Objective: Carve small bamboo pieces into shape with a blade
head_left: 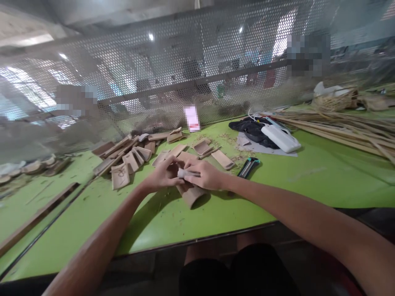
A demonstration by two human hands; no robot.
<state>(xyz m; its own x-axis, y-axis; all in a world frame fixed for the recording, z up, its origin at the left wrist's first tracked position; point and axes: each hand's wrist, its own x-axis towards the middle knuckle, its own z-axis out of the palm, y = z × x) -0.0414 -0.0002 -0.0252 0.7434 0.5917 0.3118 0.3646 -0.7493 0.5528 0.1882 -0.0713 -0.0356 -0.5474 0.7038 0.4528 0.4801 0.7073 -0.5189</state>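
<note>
Near the middle of the table, my left hand (163, 176) and my right hand (208, 174) meet. The right fingers are closed around a small slim piece with a pale, whitish end (182, 173); its exact kind is unclear. My left fingers and thumb curve inward around that end, and what they grip is partly hidden. Directly beneath both hands a curved bamboo piece (191, 197) lies on the green table, its open end toward me. A box cutter (248, 167) with teal ends rests just right of my right hand.
Several cut bamboo pieces (131, 160) are heaped behind and left of my hands. Long bamboo strips (339, 127), a white device (280, 137) and dark cloth (254, 130) lie to the right. A perforated metal screen (173, 78) borders the table (311, 181). A wooden bar (40, 218) lies left.
</note>
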